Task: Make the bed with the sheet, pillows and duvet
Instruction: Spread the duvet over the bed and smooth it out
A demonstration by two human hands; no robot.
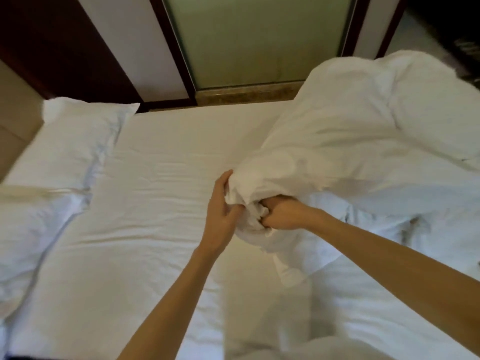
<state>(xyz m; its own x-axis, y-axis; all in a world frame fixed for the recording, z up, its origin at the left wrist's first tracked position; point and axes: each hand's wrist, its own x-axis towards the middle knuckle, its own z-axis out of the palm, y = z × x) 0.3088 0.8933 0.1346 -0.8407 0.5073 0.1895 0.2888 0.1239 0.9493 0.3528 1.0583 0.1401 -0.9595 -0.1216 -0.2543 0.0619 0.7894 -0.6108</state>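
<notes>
Both hands point(220, 207) point(281, 213), fingers curled around duvet point(363, 126)

The right hand point(281, 213) grips a bunch of the duvet point(363, 131), and its fingertips are buried in the cloth. The left hand point(220, 206) holds the same bunch, its fingertips lost under a fold. The duvet runs off the right and bottom edges (how far it hangs cannot be told) and hides the part of the sheet point(155, 203) beneath it. The near pillow point(28, 229) is cut by the left edge, as is the padded headboard point(15, 126). The frosted glass panel point(259, 42) is cut at the top and shows nothing behind it. A dark shape point(465, 45) in the upper right corner is too blurred to name.
</notes>
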